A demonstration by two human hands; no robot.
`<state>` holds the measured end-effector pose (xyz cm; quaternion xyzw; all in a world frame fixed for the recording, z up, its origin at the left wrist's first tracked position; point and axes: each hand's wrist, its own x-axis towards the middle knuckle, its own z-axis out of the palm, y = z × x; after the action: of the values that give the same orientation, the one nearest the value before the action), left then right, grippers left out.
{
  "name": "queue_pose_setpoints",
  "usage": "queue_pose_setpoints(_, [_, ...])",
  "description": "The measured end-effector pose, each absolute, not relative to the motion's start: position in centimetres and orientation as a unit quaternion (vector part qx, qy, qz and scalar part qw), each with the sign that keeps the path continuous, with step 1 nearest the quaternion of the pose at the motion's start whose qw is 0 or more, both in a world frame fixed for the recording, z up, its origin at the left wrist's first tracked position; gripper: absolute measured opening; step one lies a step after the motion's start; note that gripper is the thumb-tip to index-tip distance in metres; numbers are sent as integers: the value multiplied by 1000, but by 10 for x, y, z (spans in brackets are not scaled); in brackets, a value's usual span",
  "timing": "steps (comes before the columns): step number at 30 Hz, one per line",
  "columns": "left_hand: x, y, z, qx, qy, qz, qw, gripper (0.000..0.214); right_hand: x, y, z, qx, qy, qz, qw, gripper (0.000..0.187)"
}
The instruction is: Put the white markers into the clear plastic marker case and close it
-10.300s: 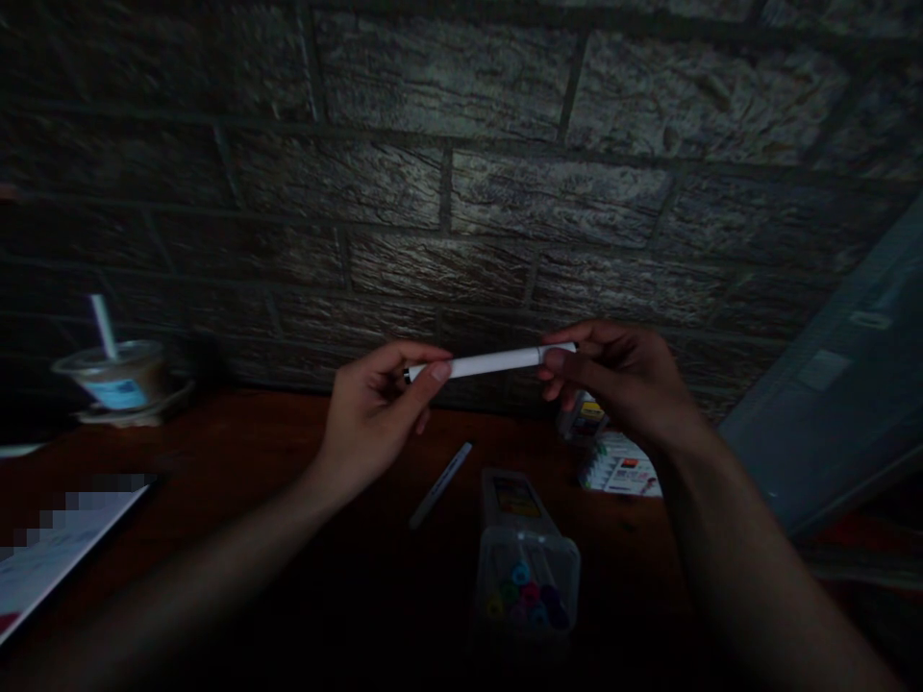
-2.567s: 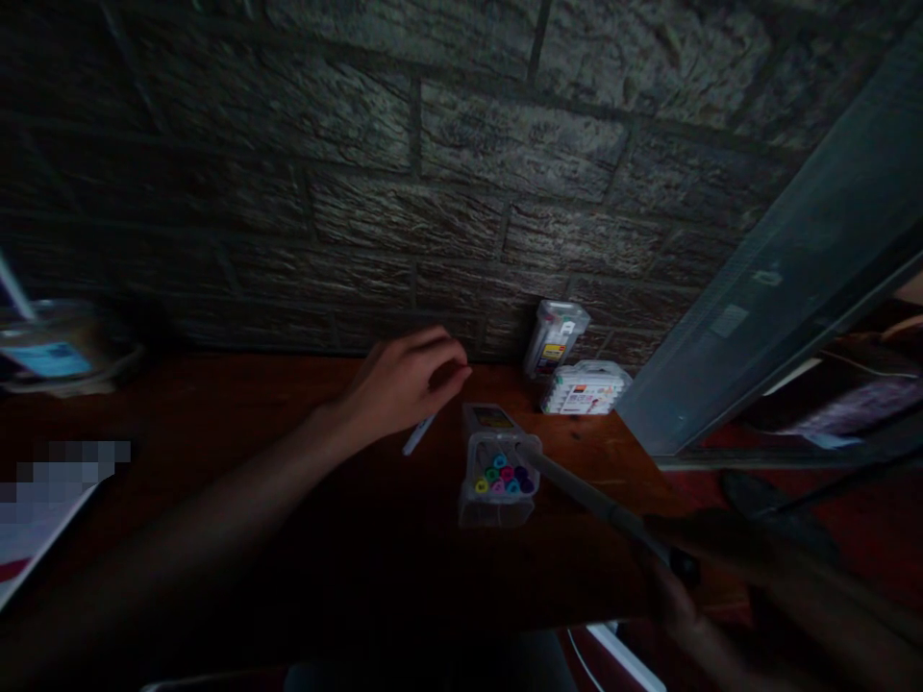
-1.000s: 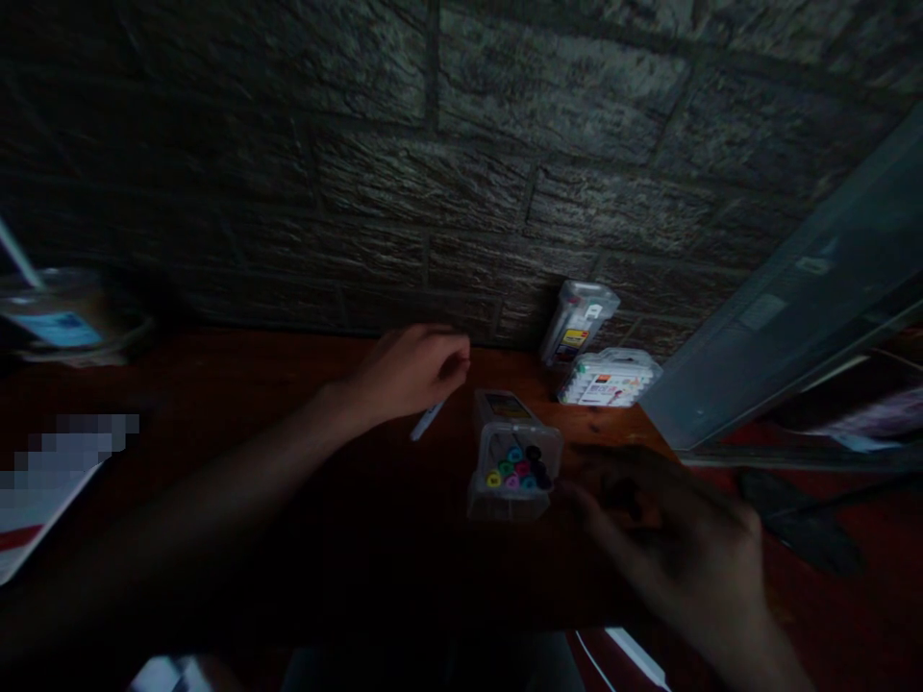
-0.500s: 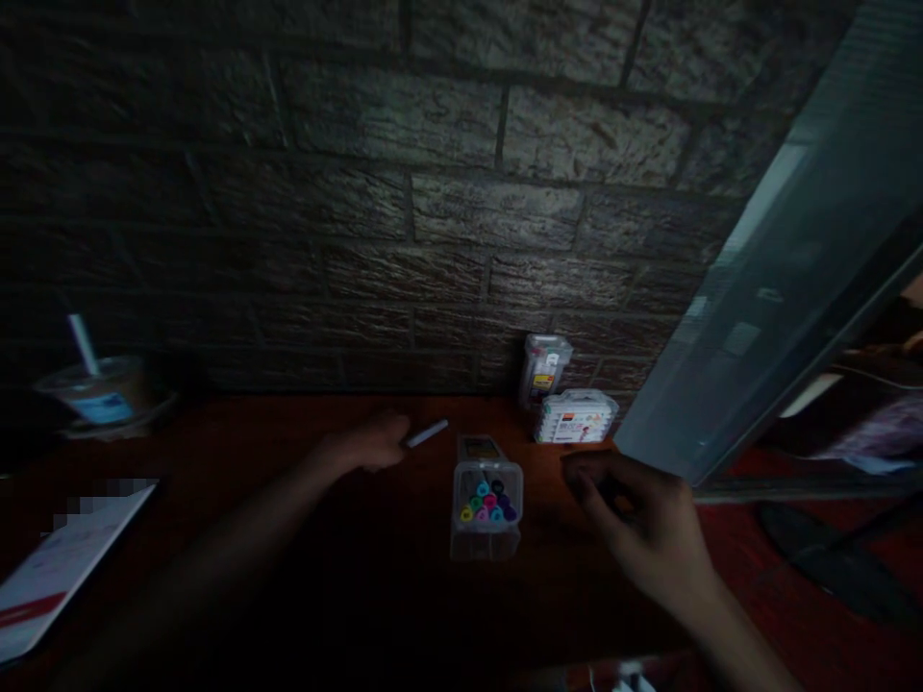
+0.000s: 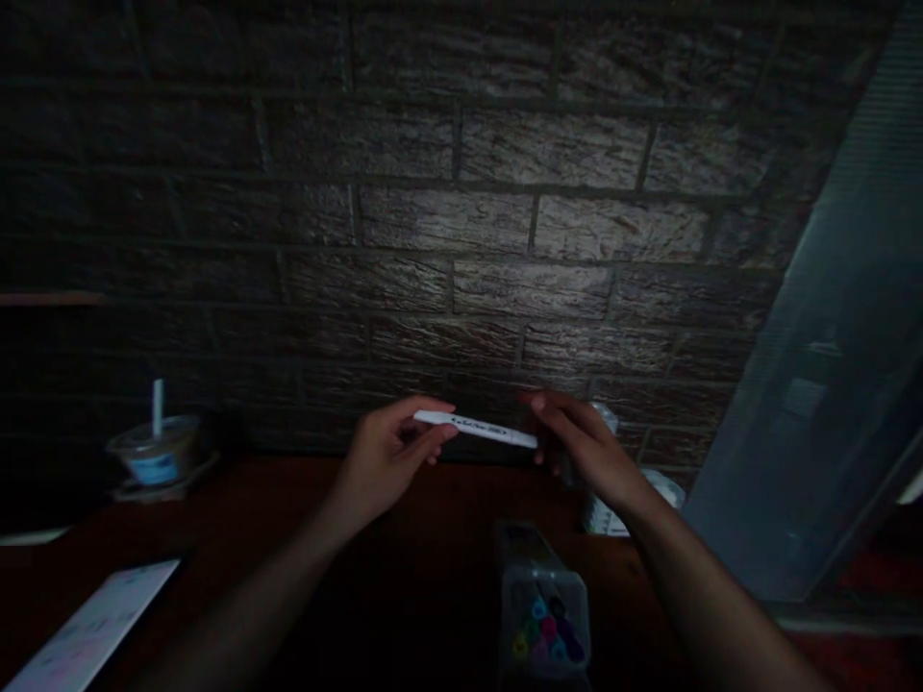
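A white marker pen [image 5: 480,429] with dark lettering along its barrel is raised above the table, tilted slightly down to the right. My left hand [image 5: 386,452] pinches its left end between thumb and fingers. At the marker's right end is my right hand [image 5: 577,437], fingers apart and partly curled; whether they touch the tip is hard to see. Below stands a clear plastic case [image 5: 546,582], its lid open, with several markers [image 5: 548,630] inside showing coloured ends.
Behind my right hand, a white-and-clear marker box [image 5: 610,519] stands by the brick wall [image 5: 497,216]. On the left are a plastic cup with a straw [image 5: 155,457] and a tablet-like flat panel [image 5: 101,625]. A grey pillar [image 5: 800,365] rises at right.
My left hand has lifted the marker off the table side and brought it up to the middle. My right hand has moved up and left to its far end. The view has tilted upward.
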<state>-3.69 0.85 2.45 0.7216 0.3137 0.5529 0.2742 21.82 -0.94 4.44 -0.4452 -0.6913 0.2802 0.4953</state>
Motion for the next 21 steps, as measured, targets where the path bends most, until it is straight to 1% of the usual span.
queue_pose_setpoints(3, [-35,6,28,698,292,594,275,18,213,-10,46,-406,-712,259,511,43])
queue_pose_setpoints(6, [-31,4,28,689,291,598,287,19,215,-13,47,-372,-717,286,516,34])
queue_pose_setpoints(13, [-26,3,23,674,277,594,341,16,229,-17,50,-337,-692,330,546,22])
queue_pose_setpoints(16, [-25,3,20,655,241,606,381,16,231,-15,51,-313,-694,345,549,15])
queue_pose_setpoints(21, [-24,0,16,621,195,627,428,20,233,-13,49,-290,-699,355,548,16])
